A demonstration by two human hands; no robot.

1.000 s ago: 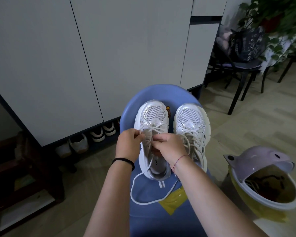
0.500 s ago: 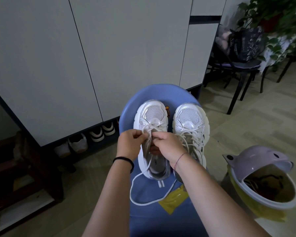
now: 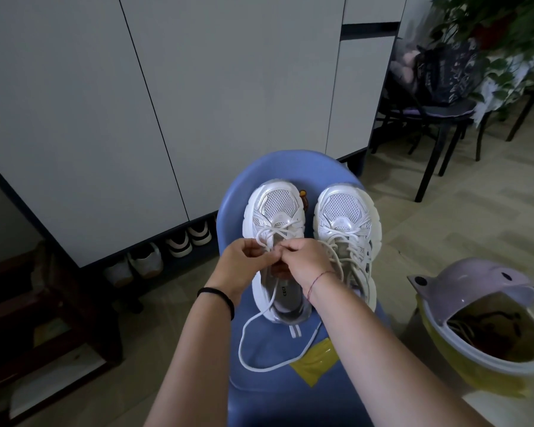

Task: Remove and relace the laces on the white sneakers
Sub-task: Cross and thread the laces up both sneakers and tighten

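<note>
**A:** What stands around the blue plastic chair (image 3: 290, 167)?

**B:** Behind it is a run of flat, pale grey cabinet doors (image 3: 167, 103). To the chair's right is a round bin (image 3: 475, 288) with a lilac flip lid and a yellow liner.

**A:** And on the chair's seat?

**B:** A pair of white mesh sneakers sits side by side, toes towards the chair's back. The left sneaker (image 3: 275, 204) is half unlaced. The right sneaker (image 3: 346, 211) has its lacing loose but threaded.

**A:** How are the arms held?

**B:** Both bare forearms reach in from the chair's front edge and meet over the left sneaker's tongue. The left hand (image 3: 241, 260) is curled, thumb and forefinger pinching the white lace (image 3: 250, 362). The right hand (image 3: 305, 260) lies knuckles up, its fingertips pinching the same lace and touching the left hand's.

**A:** Where does the lace run?

**B:** It crosses the lowest eyelets, then trails off the heel in a slack loop over the front of the seat, just beside a yellow sticker (image 3: 315, 362).

**A:** Anything on the wrists?

**B:** There is a black band (image 3: 216, 295) on the left wrist and a thin red thread (image 3: 316, 280) on the right.
</note>
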